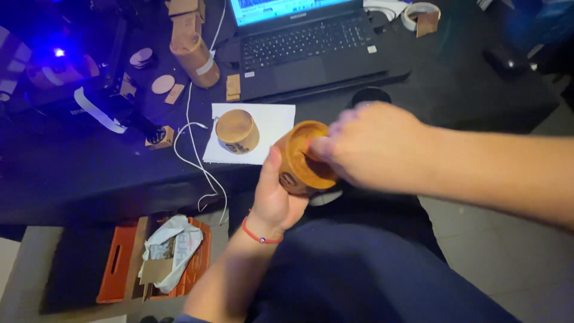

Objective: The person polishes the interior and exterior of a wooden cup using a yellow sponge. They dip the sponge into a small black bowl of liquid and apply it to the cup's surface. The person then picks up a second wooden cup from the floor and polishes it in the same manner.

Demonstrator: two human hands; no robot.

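Gripping a round wooden cup [301, 164] from below in the left hand [274, 194] above the lap, just off the desk [89, 173] edge, and pressing the right hand's [373, 146] curled fingers into its open mouth, what they pinch being hidden. Leaving a second, similar wooden cup [237, 131] upside down on a white sheet [272, 122] nearby, seemingly not being worked. Crowding the desk beyond: a laptop [311, 48], white cables [194, 149], tape rolls [418, 15] and wood offcuts [233, 87].

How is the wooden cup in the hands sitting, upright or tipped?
Tipped. The wooden cup lies on its side in the left hand, open mouth facing the right hand, whose fingers reach inside.
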